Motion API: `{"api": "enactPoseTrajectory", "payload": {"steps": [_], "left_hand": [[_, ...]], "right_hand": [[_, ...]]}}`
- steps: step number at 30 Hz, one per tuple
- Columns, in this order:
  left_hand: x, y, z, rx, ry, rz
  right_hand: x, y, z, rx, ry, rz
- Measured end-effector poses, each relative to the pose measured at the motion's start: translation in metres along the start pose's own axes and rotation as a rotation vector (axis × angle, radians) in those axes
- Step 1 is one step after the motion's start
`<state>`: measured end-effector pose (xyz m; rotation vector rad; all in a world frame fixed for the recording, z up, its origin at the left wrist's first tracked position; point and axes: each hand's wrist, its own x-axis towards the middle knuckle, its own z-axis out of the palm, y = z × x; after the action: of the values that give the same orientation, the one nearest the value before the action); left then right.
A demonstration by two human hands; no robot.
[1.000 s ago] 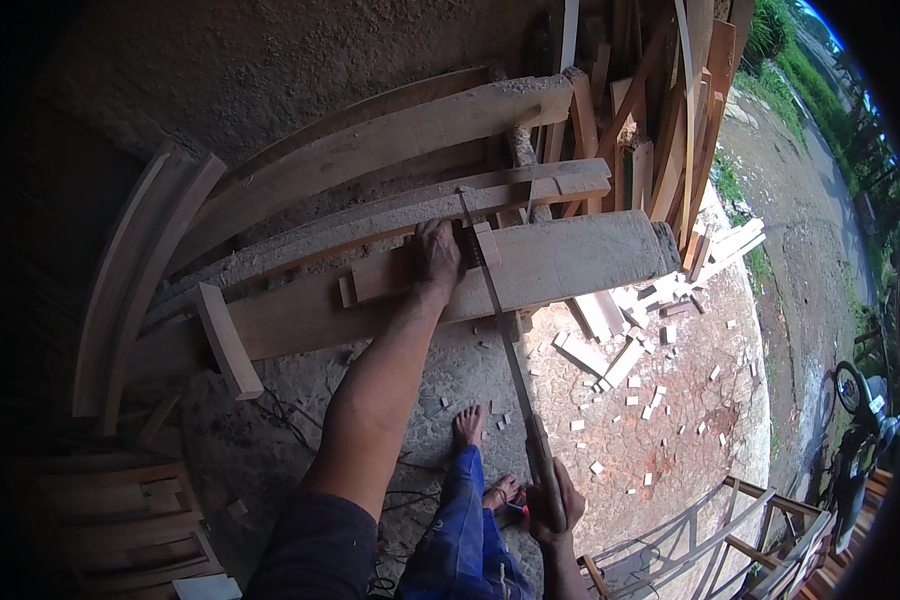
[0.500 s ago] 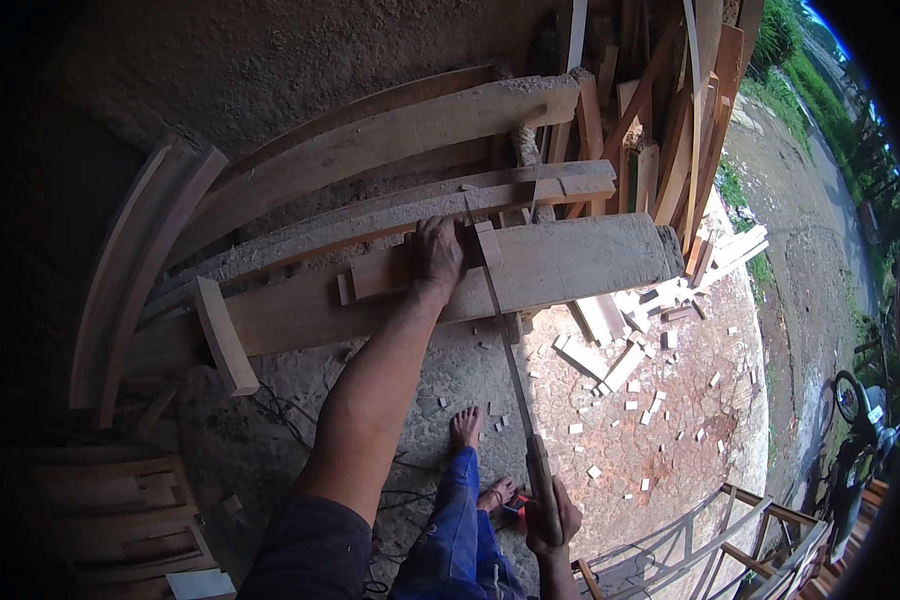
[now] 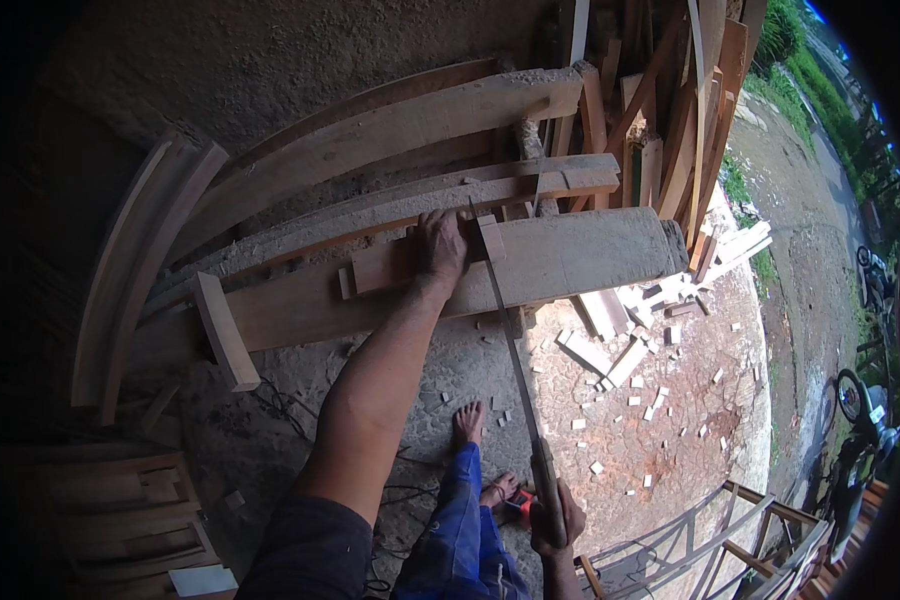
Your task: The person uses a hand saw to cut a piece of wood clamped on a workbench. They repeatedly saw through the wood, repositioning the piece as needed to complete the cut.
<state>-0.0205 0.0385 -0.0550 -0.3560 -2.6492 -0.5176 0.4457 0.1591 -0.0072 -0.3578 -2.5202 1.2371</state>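
Far side of scene: I see a rough wall (image 3: 270,60) with curved planks (image 3: 390,125) leaning along it, more boards (image 3: 690,110) stacked upright at far right.

Centre: a wide beam (image 3: 570,262) lies left to right across the work area. A short post (image 3: 225,332) leans against its left part.

On the beam, a small block (image 3: 385,265) lies flat, just left of the saw cut.

Ground, right of centre: reddish cracked earth (image 3: 670,440) strewn with pale offcuts (image 3: 610,350), densest just below the beam's right end. Near right: a wooden frame (image 3: 710,545). Near left: a dark stack of frames (image 3: 110,510).

My left hand (image 3: 438,248): palm down, fingers spread flat, pressing on the block's right end and the beam; it grips nothing, only bears down. Forearm runs from near edge up to it.

Saw (image 3: 505,330): long thin blade, tip at the beam's far edge, just right of my left hand, blade crossing the beam and slanting down toward the near right.

My right hand (image 3: 550,525): closed in a fist round the saw's handle, low in frame at the near edge.

Between arms: blue trouser leg (image 3: 465,530), bare foot (image 3: 467,425) on the ground; a second foot (image 3: 498,490) near the saw handle, with a small red thing beside it that I cannot identify.
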Motion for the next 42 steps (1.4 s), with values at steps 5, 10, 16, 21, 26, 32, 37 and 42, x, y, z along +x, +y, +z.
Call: {"api": "enactPoseTrajectory", "payload": {"steps": [5, 10, 16, 21, 26, 32, 37, 42], "left_hand": [[-0.005, -0.007, 0.008, -0.071, -0.009, 0.055], [0.004, 0.022, 0.004, -0.044, -0.1, 0.202], [0.006, 0.008, 0.006, -0.08, -0.04, -0.011], [0.002, 0.006, -0.003, -0.046, 0.005, 0.109], [0.008, 0.034, -0.03, -0.006, -0.091, 0.073], [0.006, 0.02, -0.002, -0.112, -0.079, -0.062], [0.011, -0.002, 0.007, -0.02, -0.103, 0.118], [0.005, 0.011, 0.0, -0.012, -0.123, 0.014]], "right_hand": [[0.054, -0.001, 0.035, -0.005, 0.095, -0.005], [0.186, -0.03, 0.062, 0.243, 0.114, 0.018], [-0.008, -0.01, -0.012, -0.11, 0.04, 0.006], [0.123, -0.014, 0.053, 0.153, 0.108, 0.0], [0.164, -0.028, 0.055, 0.133, 0.012, 0.06], [-0.003, -0.011, -0.012, -0.145, 0.067, -0.062], [0.16, -0.035, 0.05, 0.193, 0.133, -0.112], [0.145, -0.021, 0.053, 0.129, 0.033, 0.06]]}}
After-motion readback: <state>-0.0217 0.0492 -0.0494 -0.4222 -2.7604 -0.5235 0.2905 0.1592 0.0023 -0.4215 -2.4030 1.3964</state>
